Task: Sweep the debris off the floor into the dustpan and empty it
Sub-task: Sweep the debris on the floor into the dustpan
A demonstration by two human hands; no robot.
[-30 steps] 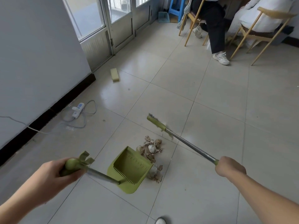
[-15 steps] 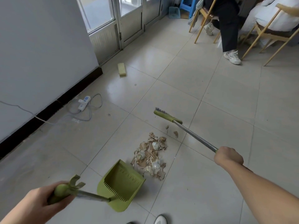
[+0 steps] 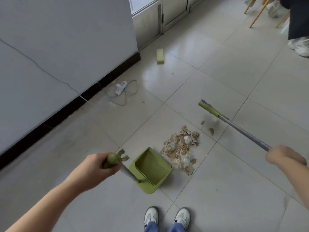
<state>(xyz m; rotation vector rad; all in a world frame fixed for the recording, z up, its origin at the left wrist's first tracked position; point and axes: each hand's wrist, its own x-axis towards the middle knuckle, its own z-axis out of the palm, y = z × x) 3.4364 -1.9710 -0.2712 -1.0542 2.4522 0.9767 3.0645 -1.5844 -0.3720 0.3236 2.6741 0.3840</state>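
Observation:
A green dustpan (image 3: 150,171) rests on the tiled floor, its mouth facing a pile of torn cardboard scraps and crumpled clear plastic (image 3: 181,149) just to its right. My left hand (image 3: 98,166) grips the green knob on top of the dustpan's long handle. My right hand (image 3: 284,156) holds the grey metal shaft of the broom. The broom's green head (image 3: 209,109) sits beyond the pile, bristles blurred. Two small scraps (image 3: 208,127) lie between the broom head and the pile.
A white wall with a black skirting (image 3: 70,108) runs along the left. A white power strip with cable (image 3: 121,87) lies by it. A yellow sponge (image 3: 160,56) is near the door. A seated person's shoe (image 3: 299,46) and chair legs are top right. My shoes (image 3: 167,216) stand behind the dustpan.
The dustpan has pulled back from on top of the debris, leaving the pile uncovered beside it. The broom head has swung out beyond the pile. My view has tilted down.

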